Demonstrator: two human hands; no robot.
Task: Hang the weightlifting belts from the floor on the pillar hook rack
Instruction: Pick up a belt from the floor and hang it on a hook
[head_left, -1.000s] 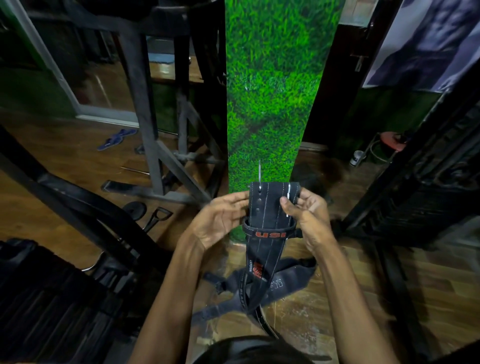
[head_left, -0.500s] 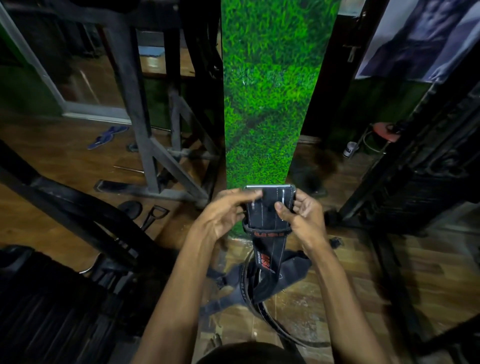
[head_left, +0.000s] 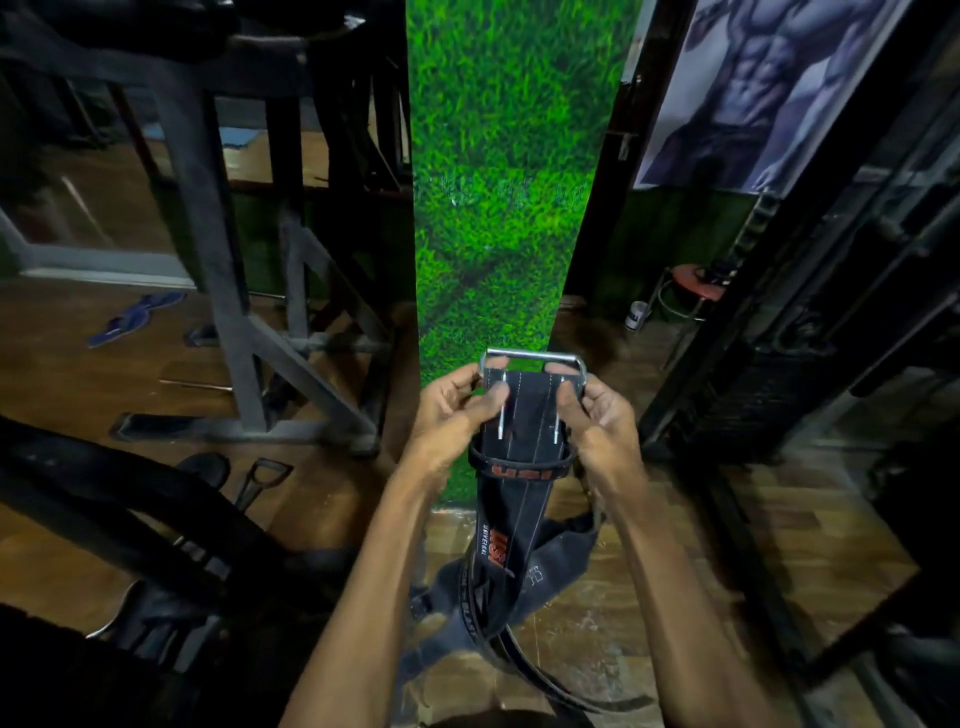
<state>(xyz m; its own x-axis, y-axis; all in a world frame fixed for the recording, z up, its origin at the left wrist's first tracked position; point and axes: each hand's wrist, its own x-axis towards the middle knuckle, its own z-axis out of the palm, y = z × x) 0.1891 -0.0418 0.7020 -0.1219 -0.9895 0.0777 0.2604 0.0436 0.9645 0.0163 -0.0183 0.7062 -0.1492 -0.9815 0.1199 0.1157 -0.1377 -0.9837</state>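
Observation:
I hold a black leather weightlifting belt (head_left: 519, 499) with red lettering upright in front of the grass-covered pillar (head_left: 509, 197). Its silver two-prong buckle (head_left: 535, 358) stands at the top. My left hand (head_left: 452, 410) grips the belt's left edge by the buckle, thumb on the front. On the other edge my right hand (head_left: 592, 410) grips it the same way. The belt's long end hangs down to the wooden floor, onto a grey fabric belt (head_left: 550, 571) lying at the pillar's foot. No hook rack shows on the pillar here.
A grey steel machine frame (head_left: 218, 270) stands left of the pillar, with a black handle (head_left: 260, 478) and slippers (head_left: 135, 317) on the floor. A black weight machine (head_left: 810, 364) fills the right side. A red stool (head_left: 691, 286) stands behind it.
The buckle, flat behind the belt's top a second ago, now stands up above it with both prongs lying on the leather. Both hands and the belt have risen slightly.

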